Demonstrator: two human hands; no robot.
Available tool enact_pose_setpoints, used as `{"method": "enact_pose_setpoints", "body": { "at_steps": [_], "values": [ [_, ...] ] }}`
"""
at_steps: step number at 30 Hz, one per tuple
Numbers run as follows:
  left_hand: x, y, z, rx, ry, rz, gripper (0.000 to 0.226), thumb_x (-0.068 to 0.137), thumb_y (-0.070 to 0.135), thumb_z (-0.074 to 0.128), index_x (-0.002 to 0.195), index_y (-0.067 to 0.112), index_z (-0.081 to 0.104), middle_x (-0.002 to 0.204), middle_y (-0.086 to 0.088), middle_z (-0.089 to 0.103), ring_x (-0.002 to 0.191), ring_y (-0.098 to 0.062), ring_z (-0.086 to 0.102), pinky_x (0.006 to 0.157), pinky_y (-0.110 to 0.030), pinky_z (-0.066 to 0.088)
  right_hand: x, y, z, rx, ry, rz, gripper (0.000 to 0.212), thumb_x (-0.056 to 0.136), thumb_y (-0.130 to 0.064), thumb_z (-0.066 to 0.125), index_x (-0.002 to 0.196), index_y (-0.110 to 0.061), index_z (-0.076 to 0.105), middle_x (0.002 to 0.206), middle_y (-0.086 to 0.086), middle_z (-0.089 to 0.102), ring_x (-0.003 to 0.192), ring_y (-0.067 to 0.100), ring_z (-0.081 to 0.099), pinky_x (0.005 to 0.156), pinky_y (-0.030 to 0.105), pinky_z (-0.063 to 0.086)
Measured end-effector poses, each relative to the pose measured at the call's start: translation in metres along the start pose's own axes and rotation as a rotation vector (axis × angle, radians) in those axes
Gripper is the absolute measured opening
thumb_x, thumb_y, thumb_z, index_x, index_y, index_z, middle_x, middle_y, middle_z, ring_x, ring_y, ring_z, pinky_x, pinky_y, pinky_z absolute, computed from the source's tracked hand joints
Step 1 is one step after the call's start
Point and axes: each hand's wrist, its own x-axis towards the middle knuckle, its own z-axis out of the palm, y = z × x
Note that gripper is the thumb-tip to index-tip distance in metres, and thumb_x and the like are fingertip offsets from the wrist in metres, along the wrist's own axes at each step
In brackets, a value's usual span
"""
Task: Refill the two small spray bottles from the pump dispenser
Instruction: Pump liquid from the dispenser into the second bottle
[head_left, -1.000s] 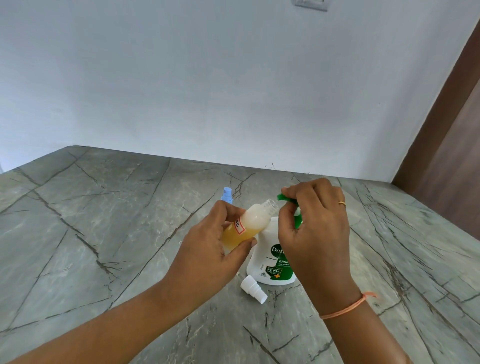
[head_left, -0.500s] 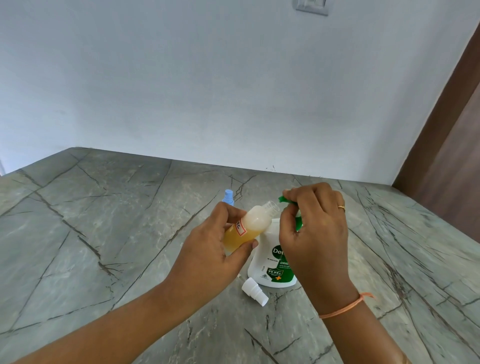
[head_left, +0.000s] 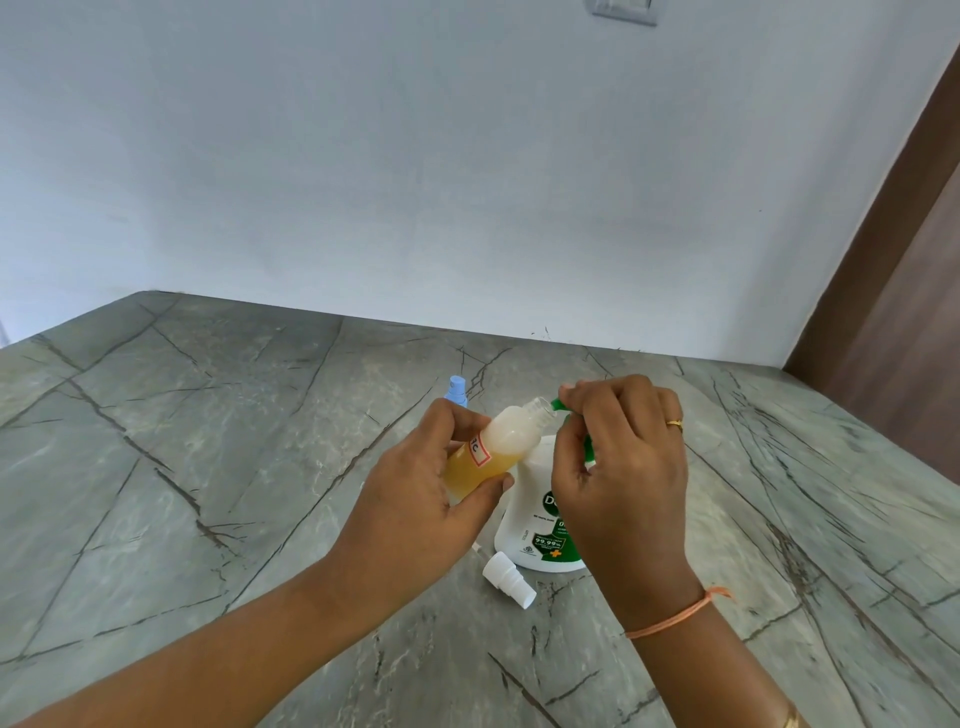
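Note:
My left hand (head_left: 421, 499) grips a small clear spray bottle (head_left: 498, 447), tilted with its open neck up and to the right; amber liquid fills its lower half. The neck meets the green spout of the white pump dispenser (head_left: 530, 519), which stands on the stone counter. My right hand (head_left: 623, 467) curls over the green pump head (head_left: 558, 404) and hides most of it. The bottle's white spray cap (head_left: 509, 579) lies on the counter in front of the dispenser. Behind my left hand shows the blue top of a second spray bottle (head_left: 457, 391).
The grey veined stone counter (head_left: 182, 467) runs back to a white wall. A brown wooden door frame (head_left: 883, 291) stands at the right. A switch plate (head_left: 621, 9) sits high on the wall.
Both hands have stayed at the dispenser. The small bottle's neck has stayed under the green spout, with only a slight shift of my view.

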Motion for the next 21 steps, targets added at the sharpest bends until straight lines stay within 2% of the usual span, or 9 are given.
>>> {"method": "enact_pose_setpoints", "body": {
  "at_steps": [21],
  "values": [
    [0.0004,0.0006,-0.0007,-0.007,-0.004,-0.004,0.032,0.078,0.033,0.069,0.098,0.038,0.045,0.098,0.019,0.062,0.092,0.002,0.059,0.079,-0.030,0.055,0.0004,-0.0006,-0.0009,0.007,-0.008,0.006,0.017,0.079,-0.003,0.050,0.085,-0.003,0.066,0.081,0.010,0.059,0.076,0.026,0.052,0.068,0.020,0.029]
  ]
}}
